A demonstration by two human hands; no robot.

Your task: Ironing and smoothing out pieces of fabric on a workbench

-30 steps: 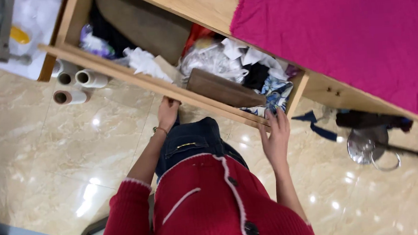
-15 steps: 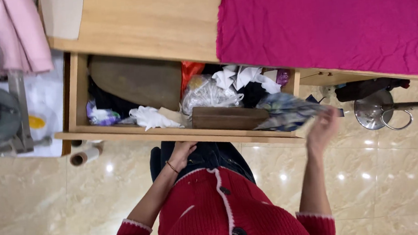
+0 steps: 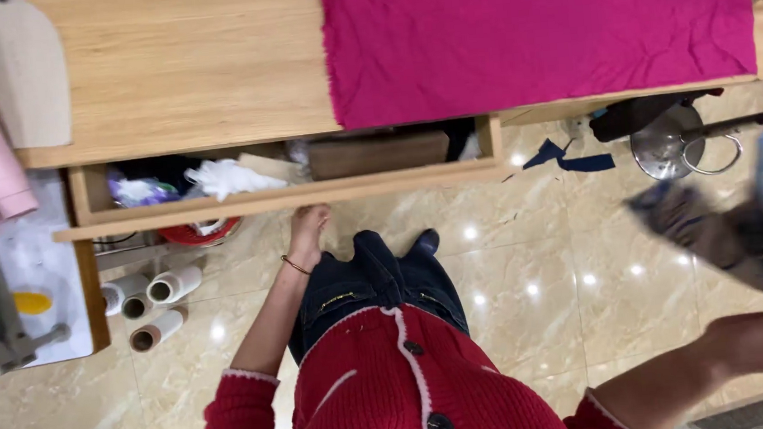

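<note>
Left hand (image 3: 310, 229): placed on the front edge of the wooden drawer (image 3: 280, 198), fingers pointed up toward the table; the fingertips are hidden by the drawer front, so it cannot be told if they are curled around it. A thin bracelet is seen at the wrist.

Right hand: raised at the right side of the view; the hand itself is covered by the blurred cloth bundle (image 3: 746, 231), which seems to be gripped by it, but the grip cannot be seen clearly.

Cloth bundle: grey-brown with a blue and light part at the right edge; it is held in the air over the floor, well apart from the drawer. Its long axis is laid from upper left to lower right.

Drawer: pulled out only a little from under the wooden table (image 3: 179, 67); its long axis runs left to right. White rags (image 3: 229, 177) and a brown flat box (image 3: 377, 153) are seen inside.

Table top: a magenta fabric (image 3: 539, 29) is spread flat on the right half.

Floor: thread spools (image 3: 157, 300) are lying below the drawer's left end; a metal bowl-shaped object (image 3: 666, 142) is standing at the right.
</note>
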